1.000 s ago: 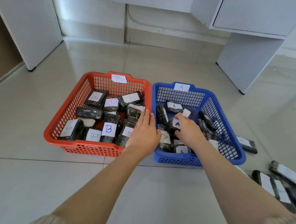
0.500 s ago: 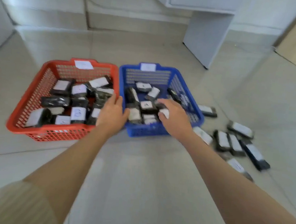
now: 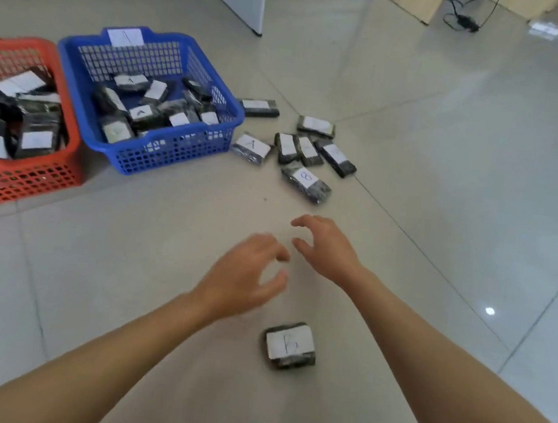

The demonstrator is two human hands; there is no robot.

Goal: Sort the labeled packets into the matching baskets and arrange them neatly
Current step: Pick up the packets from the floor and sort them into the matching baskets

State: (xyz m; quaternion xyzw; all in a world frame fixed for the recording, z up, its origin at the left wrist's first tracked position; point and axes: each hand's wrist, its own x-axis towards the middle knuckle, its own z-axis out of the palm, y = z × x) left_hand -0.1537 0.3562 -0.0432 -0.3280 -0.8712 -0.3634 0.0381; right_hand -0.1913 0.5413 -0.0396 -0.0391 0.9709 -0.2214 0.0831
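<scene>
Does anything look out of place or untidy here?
Yes. Several unsorted packets lie scattered on the floor right of the blue basket, and one B packet lies alone, nearer the person. Packets inside the blue one and the red basket sit jumbled and tilted, not neatly arranged.

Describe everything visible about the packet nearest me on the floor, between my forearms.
The packet is a small dark block wrapped in what looks like glossy plastic, with a white paper label on top bearing a handwritten blue B. It lies flat, label up, alone on the tiled floor. Only the floor touches it; the left hand and right hand hover beyond it, empty.
</scene>
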